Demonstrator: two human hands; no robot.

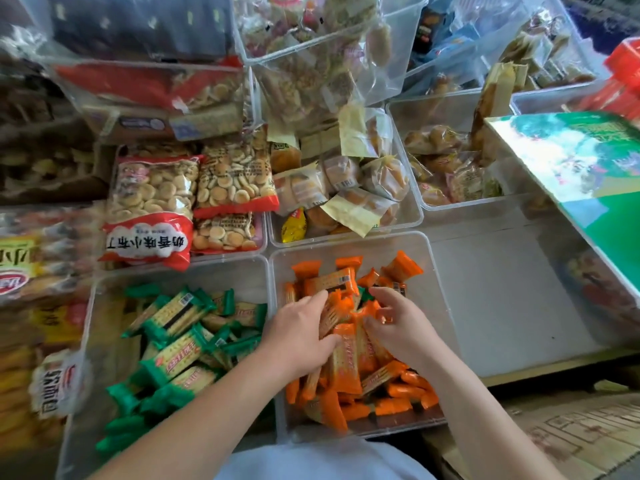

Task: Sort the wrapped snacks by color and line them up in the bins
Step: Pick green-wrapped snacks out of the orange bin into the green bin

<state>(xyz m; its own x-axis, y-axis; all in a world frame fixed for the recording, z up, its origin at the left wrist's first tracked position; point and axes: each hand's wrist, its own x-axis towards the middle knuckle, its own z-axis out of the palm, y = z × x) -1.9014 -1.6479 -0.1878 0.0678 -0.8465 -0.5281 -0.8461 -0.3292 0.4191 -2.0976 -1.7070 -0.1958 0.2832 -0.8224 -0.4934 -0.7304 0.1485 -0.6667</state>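
Note:
A clear bin (pixel 437 271) in front of me holds a heap of orange-wrapped snacks (pixel 349 362). Both hands are down in that heap. My left hand (pixel 298 327) grips a bunch of the orange packs between fingers and thumb. My right hand (pixel 398 323) has its fingers curled over the packs beside it. One green wrapper (pixel 364 295) pokes out between my hands. The clear bin to the left (pixel 90 306) holds the green-wrapped snacks (pixel 180 344) in a loose pile.
Bags of small round biscuits (pixel 152 202) fill the bin behind the green one. Wrapped buns (pixel 346 188) lie in the bin behind the orange one. An unfilled clear bin (pixel 502 296) sits on the right, under a tilted green box (pixel 581 157). More snack bags lie at far left.

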